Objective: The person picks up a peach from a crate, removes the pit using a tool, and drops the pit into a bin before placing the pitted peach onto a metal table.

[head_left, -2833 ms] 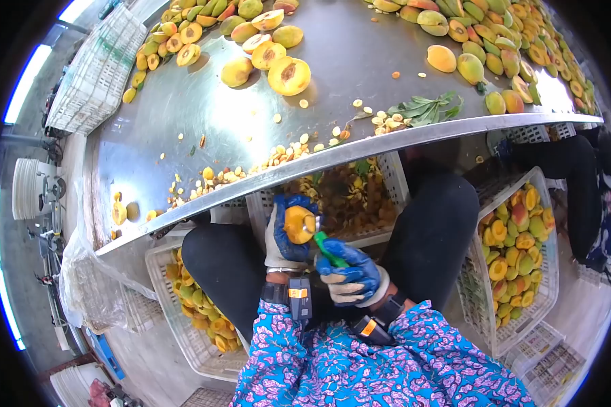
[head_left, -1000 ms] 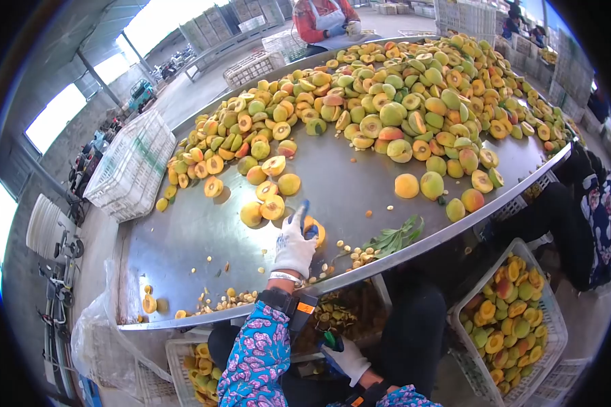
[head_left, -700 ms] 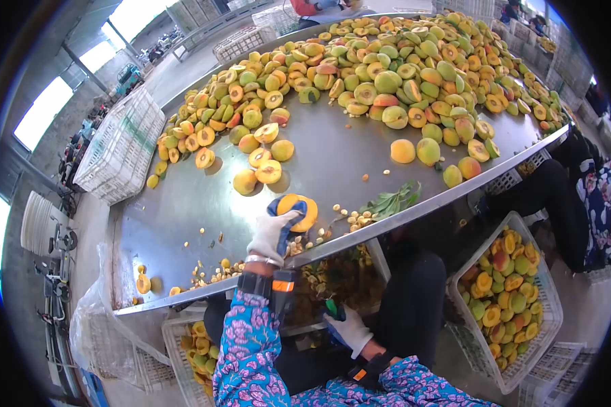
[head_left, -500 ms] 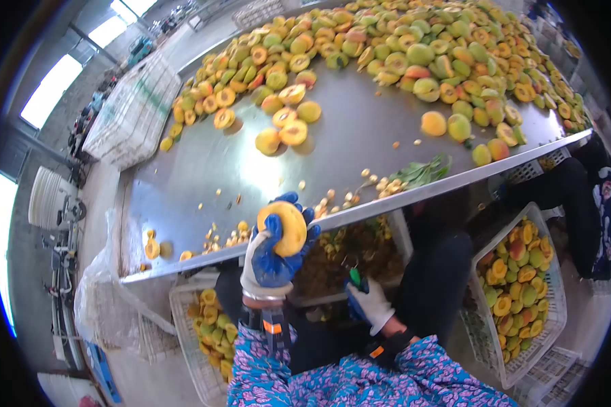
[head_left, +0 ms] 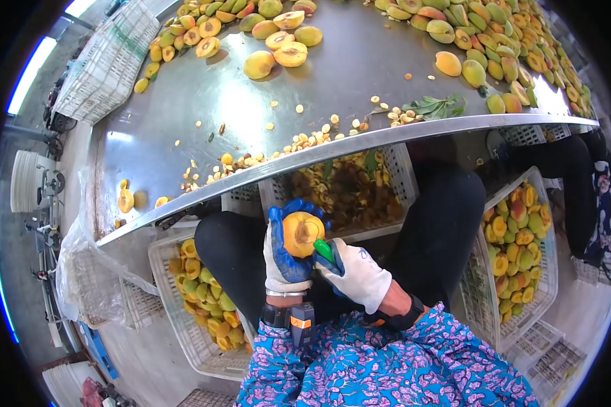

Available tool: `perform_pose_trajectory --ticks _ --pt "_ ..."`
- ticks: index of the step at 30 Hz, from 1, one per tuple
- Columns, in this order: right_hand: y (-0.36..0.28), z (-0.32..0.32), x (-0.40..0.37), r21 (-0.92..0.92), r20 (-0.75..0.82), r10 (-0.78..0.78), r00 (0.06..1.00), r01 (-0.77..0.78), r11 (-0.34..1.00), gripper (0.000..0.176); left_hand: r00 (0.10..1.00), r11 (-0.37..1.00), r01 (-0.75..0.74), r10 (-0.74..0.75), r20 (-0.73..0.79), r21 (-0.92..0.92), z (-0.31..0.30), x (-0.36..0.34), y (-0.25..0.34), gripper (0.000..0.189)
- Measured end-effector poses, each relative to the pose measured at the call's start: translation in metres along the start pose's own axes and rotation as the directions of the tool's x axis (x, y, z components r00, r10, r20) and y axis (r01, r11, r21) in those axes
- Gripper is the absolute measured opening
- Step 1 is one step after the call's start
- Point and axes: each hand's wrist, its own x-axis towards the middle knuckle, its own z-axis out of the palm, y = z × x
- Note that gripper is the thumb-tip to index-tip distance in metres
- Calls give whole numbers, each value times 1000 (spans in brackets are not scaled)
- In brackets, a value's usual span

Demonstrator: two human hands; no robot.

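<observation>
In my gloved left hand (head_left: 288, 254) lies a halved yellow peach (head_left: 300, 234), cut face up, its brownish hollow showing. The blue-coated fingers curl round its far side. My right hand (head_left: 360, 275), also in a white and blue glove, grips a tool with a green handle (head_left: 324, 251). A thin curved metal loop at the tool's tip reaches over the peach's cut face. Both hands are close together above my lap, just in front of the table edge. Below and beyond them stands a crate (head_left: 406, 173) holding pale pits and brown scraps.
A metal table (head_left: 183, 159) carries heaped peach halves (head_left: 502, 51), with pale pits (head_left: 305, 141) and leaves (head_left: 438, 107) along its near edge. Crates of peach halves stand at left (head_left: 166, 271) and right (head_left: 546, 285). Another person's dark-clothed leg (head_left: 557, 163) is at the right.
My left hand has drawn the peach half back from the table edge toward my lap. My right hand has risen with the green-handled tool to meet it. The view has tilted down.
</observation>
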Motion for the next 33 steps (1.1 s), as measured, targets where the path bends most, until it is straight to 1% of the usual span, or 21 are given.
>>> perform_pose_trajectory --ticks 2,4,5,7,10,13,16,17,19,20,21,22,24,25,26,27,28,29,30,32,33 --pt "-2 -2 0 33 24 34 999 -34 999 31 999 999 4 -5 32 32 -9 3 -3 47" --pt "-5 -4 0 84 56 60 997 -64 994 30 998 993 -30 24 50 112 -13 3 -6 47" --pt "-1 -1 1 72 31 26 999 -28 997 30 997 987 -48 39 60 153 -13 4 -7 47" --pt "9 5 3 47 -18 -42 999 42 998 30 999 990 -41 38 24 133 -12 3 -8 47" --pt "7 5 2 72 2 -36 999 36 997 29 1000 987 -19 21 -9 162 -14 5 -7 45" --pt "5 4 3 141 116 83 990 -99 985 27 999 974 -42 49 -24 224 -15 5 -9 39" --pt "29 22 7 161 90 -16 996 2 987 26 995 935 -66 86 -41 348 -20 4 -9 33" --pt "29 21 8 202 146 -2 989 -28 979 26 995 915 -66 92 -47 397 -22 5 -9 32" --pt "29 18 13 279 256 18 966 -92 956 25 997 905 -57 76 -28 421 -28 6 -9 31" --pt "30 20 13 226 241 17 970 -73 971 26 997 899 -54 69 -18 434 -31 6 -8 30" --pt "32 24 15 173 225 14 974 -54 983 26 995 886 -95 102 8 455 -33 7 -9 27" --pt "36 27 15 119 210 13 978 -38 992 26 997 870 -77 82 10 487 -34 8 -9 26" --pt "50 35 18 325 229 -69 971 -10 946 27 999 837 -49 48 18 546 -35 12 -7 25" --pt "57 36 18 422 233 -110 966 2 906 28 1000 857 -18 13 13 516 -34 12 -6 25" --pt "55 28 16 583 438 -1 899 -283 761 28 1000 875 16 -22 8 484 -30 10 -4 25" --pt "49 13 14 636 636 42 770 -555 536 29 998 891 49 -57 5 452 -29 9 -3 26" --pt "45 3 12 575 801 14 598 -775 262 30 995 863 67 -94 29 501 -30 11 -3 28" --pt "44 2 8 566 824 -108 557 -818 102 33 990 831 83 -133 51 549 -32 12 -3 32" --pt "44 2 6 574 817 -118 565 -816 64 34 983 796 94 -170 72 597 -32 14 -2 36" --pt "44 4 5 585 802 -140 581 -811 -8 37 978 830 118 -193 83 545 -31 16 0 38" --pt "48 7 6 563 783 -249 570 -819 -106 40 975 844 132 -206 87 519 -29 15 1 40"
